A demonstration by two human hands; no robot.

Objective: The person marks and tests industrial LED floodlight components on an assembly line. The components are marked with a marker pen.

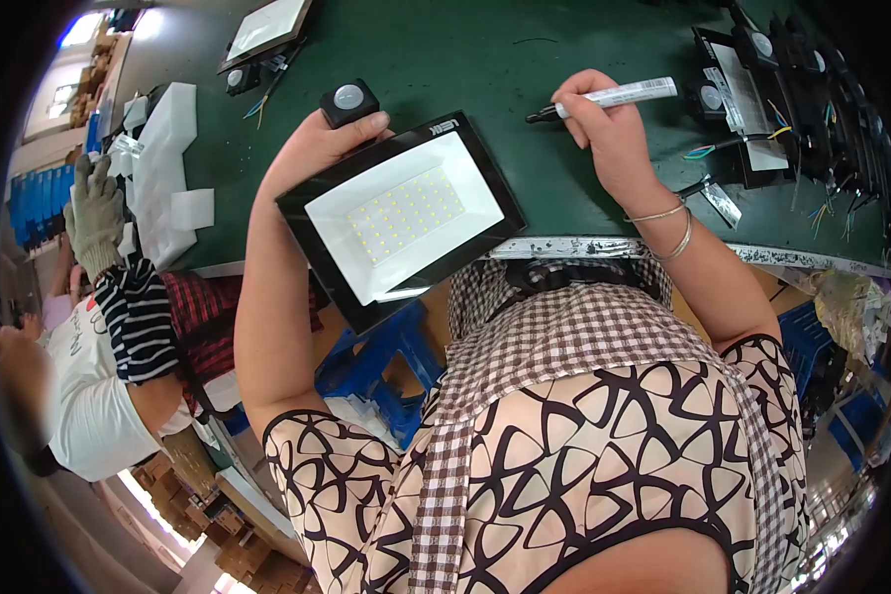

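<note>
On my feed I see a scuffed, dark green flat surface (445, 69) bearing a black-framed rectangular lamp with a white panel (267, 28) at far left, blocky white foam (163, 163) along the left edge, and crowded black-framed lamps (738, 94) with thin multicoloured wires at right.

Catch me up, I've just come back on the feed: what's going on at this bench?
The person's left hand grips a black-framed floodlight near its domed sensor, its LED face tilted up toward the camera. The right hand holds a white marker, dark end pointing left, apart from the floodlight; whether it is capped, I can't tell. More lamps lie at the right of the green table. At the left, a co-worker's gloved hand is beside white foam.
</note>
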